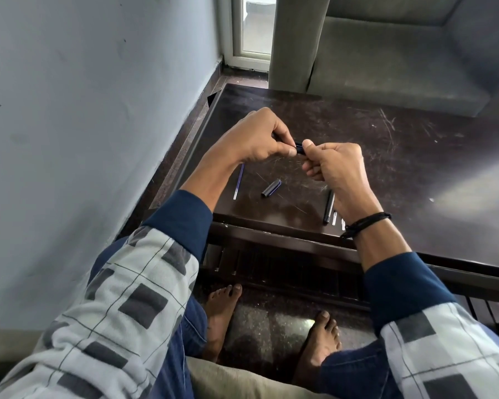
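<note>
Sleeves (pixel 121 298): checked, lower corners of frame.
Pen piece (pixel 299 147): centre frame, above dark table (pixel 386 145), bridged between both hands.
Handling: light, stiff, slick plastic (probably rolls if dropped); best pinched at its ends.
Left hand (pixel 254 139): fingers curled, thumb and forefinger clamped on pen piece.
Right hand (pixel 333 168): knuckles up, thumb pinching other end.
Nearby: refill (pixel 239 181), cap (pixel 271 188), lower centre.

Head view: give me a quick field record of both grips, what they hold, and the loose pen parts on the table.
left grip: pinches one end of a dark pen part
right grip: pinches its other end
height: held over the table
cap: lies on table between the wrists
blue refill: lies on table, left of cap
black barrel: on table by right wrist
small clear pieces: beside barrel, kind unclear
</note>
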`<state>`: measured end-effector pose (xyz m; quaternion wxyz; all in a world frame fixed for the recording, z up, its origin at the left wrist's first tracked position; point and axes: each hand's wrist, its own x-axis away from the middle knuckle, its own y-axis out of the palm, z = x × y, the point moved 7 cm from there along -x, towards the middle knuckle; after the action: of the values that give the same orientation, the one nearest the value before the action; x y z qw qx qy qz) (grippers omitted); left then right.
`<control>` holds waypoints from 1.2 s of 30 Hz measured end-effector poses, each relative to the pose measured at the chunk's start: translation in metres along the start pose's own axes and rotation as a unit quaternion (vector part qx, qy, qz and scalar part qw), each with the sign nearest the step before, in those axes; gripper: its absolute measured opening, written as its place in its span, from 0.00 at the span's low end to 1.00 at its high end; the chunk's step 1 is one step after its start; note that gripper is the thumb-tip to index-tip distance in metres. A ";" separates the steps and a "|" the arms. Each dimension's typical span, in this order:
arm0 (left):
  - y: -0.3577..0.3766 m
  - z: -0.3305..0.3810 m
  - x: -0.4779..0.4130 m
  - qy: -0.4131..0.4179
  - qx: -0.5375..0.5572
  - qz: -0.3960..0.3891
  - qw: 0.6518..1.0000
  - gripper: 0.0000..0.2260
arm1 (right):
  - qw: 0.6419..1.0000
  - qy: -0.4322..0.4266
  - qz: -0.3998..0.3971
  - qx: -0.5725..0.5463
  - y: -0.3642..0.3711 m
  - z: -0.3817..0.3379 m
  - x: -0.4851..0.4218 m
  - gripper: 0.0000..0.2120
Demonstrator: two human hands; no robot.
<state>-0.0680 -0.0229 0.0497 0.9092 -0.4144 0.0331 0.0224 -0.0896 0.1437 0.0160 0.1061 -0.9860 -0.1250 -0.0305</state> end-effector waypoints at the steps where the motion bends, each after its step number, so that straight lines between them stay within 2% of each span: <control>1: -0.001 -0.001 0.000 0.000 -0.001 0.001 1.000 0.05 | 1.000 -0.003 -0.008 -0.005 0.001 -0.001 0.000 0.14; 5: -0.002 -0.002 0.000 -0.005 -0.007 0.001 1.000 0.06 | 1.000 -0.021 -0.020 -0.007 0.002 -0.006 0.002 0.07; 10: -0.002 0.002 0.001 -0.003 -0.020 0.002 1.000 0.05 | 1.000 -0.005 -0.006 0.013 0.001 -0.005 0.004 0.13; 16: -0.009 0.008 0.004 0.012 -0.079 0.024 0.997 0.07 | 0.999 0.027 -0.023 -0.036 0.004 -0.002 0.006 0.12; 20: -0.027 0.001 0.004 -0.005 -0.083 0.050 0.995 0.05 | 0.998 0.029 0.018 -0.043 -0.006 0.003 0.000 0.16; 22: -0.038 -0.009 0.005 -0.032 -0.072 0.067 0.995 0.06 | 0.999 -0.008 0.027 0.039 -0.009 0.003 -0.003 0.09; 24: -0.045 -0.017 0.008 -0.050 -0.061 0.074 0.994 0.08 | 0.985 -0.046 0.002 0.167 -0.001 0.002 -0.003 0.02; 27: -0.048 -0.020 0.011 -0.059 -0.039 0.076 0.995 0.08 | 0.934 -0.111 -0.086 0.329 0.028 0.003 0.005 0.12; 29: -0.048 -0.019 0.012 -0.060 -0.021 0.072 0.995 0.08 | 0.900 -0.150 -0.139 0.385 0.046 0.008 0.012 0.16; 31: -0.046 -0.017 0.013 -0.058 -0.005 0.061 0.996 0.08 | 0.871 -0.169 -0.169 0.429 0.056 0.016 0.017 0.15; 36: -0.047 -0.014 0.015 -0.052 0.018 0.062 0.997 0.07 | 0.840 -0.173 -0.175 0.484 0.054 0.019 0.018 0.08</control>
<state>-0.0504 -0.0636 0.0746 0.9139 -0.3931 0.0115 0.1002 -0.0574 0.1007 -0.0114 0.5395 -0.7600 -0.3105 0.1869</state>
